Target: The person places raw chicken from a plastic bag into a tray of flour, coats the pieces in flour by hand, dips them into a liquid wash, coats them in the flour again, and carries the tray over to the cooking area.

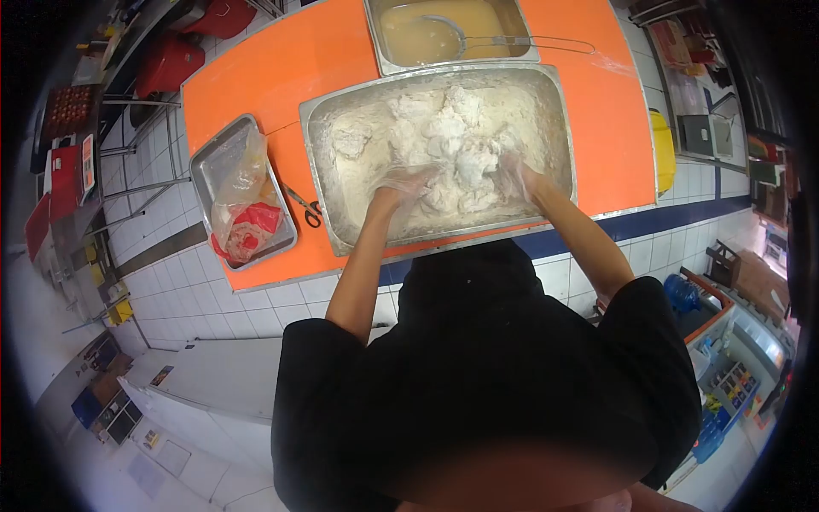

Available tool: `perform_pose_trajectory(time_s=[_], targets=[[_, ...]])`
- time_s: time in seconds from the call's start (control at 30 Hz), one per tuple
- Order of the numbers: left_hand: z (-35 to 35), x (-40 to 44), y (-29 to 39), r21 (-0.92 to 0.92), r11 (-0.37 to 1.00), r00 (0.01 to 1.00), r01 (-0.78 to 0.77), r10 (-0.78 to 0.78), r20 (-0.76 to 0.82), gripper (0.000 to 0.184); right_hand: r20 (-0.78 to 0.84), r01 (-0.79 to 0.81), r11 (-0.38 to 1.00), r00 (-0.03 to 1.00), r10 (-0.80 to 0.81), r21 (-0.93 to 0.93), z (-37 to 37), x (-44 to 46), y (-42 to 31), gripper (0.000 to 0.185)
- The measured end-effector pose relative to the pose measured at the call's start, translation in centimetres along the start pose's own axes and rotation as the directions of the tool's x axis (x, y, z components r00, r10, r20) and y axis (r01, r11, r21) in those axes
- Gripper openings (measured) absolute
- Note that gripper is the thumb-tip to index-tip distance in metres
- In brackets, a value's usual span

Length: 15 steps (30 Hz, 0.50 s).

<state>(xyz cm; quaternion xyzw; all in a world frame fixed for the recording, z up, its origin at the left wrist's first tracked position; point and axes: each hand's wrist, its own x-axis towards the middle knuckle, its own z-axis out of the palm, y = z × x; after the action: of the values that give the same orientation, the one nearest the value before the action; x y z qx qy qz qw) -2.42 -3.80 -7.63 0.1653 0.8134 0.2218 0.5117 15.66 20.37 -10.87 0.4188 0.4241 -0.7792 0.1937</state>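
A large metal tray [320, 183] holds white flour and several lumpy, flour-coated pieces that look like chicken [461, 104]. Both hands are in the tray, in clear, loose plastic gloves. My left hand [411, 180] reaches in from the lower left, fingers stretched out in the flour beside the pieces, their tips partly hidden. On the other side my right hand [513, 174] has its fingers curled against a floured piece [476, 162]; glove and flour blur the fingertips.
Behind the tray stands a metal pan [381, 56] of cloudy yellowish liquid with a wire strainer [503, 40] in it. A smaller tray [199, 175] at left holds a plastic bag [245, 183] with red parts. Black scissors [305, 207] lie between the trays on the orange table [290, 64].
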Motion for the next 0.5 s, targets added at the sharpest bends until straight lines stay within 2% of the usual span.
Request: perform_pose_trajectory(time_s=[0.03, 0.13, 0.17, 0.23, 0.27, 0.33, 0.37, 0.47, 0.5], targets=[[0.5, 0.3, -0.3, 0.006, 1.0, 1.0, -0.016, 0.016, 0.01, 0.089, -0.017, 0.005, 1.0, 1.0, -0.005, -0.017, 0.9, 0.4, 0.1, 0.065], [1.8, 3.9, -2.8, 0.101, 0.995, 0.999, -0.022, 0.017, 0.048, 0.079, 0.154, -0.039, 0.997, 0.987, 0.049, -0.068, 3.8, 0.3, -2.1, 0.053], [1.5, 4.1, -2.5, 0.146, 0.989, 0.998, -0.016, 0.006, 0.064, 0.075, 0.197, 0.016, 0.997, 0.98, 0.0, -0.08, 3.5, 1.4, -1.4, 0.051], [0.5, 1.6, -1.3, 0.032, 0.98, 0.98, -0.198, 0.198, 0.01, 0.067, 0.286, 0.12, 0.988, 0.954, -0.088, -0.095, 2.8, 4.2, 0.9, 0.047], [-0.1, 0.4, -0.4, -0.022, 0.956, 0.956, -0.291, 0.291, -0.027, 0.064, 0.311, 0.21, 0.936, 0.943, -0.118, -0.283, 3.0, 4.0, -0.2, 0.043], [-0.1, 0.2, -0.1, -0.052, 0.803, 0.791, -0.593, 0.57, -0.223, 0.068, 0.372, 0.354, 0.715, 0.918, -0.141, -0.603, 3.2, 2.7, -1.7, 0.037], [-0.2, 0.2, 0.2, -0.04, 0.688, 0.661, -0.725, 0.678, -0.323, 0.074, 0.41, 0.472, 0.705, 0.87, -0.275, -0.529, 3.2, 2.4, -2.0, 0.034], [-2.5, -2.4, 1.9, 0.013, 0.772, 0.736, -0.636, 0.611, -0.293, 0.077, 0.42, 0.737, 0.553, 0.676, -0.606, -0.388, 3.8, 0.5, -2.7, 0.028], [-3.1, -2.7, 1.7, 0.111, 0.737, 0.677, -0.667, 0.662, -0.322, 0.08, 0.393, 0.786, 0.46, 0.609, -0.689, -0.413, 3.9, -0.4, -3.4, 0.026]])
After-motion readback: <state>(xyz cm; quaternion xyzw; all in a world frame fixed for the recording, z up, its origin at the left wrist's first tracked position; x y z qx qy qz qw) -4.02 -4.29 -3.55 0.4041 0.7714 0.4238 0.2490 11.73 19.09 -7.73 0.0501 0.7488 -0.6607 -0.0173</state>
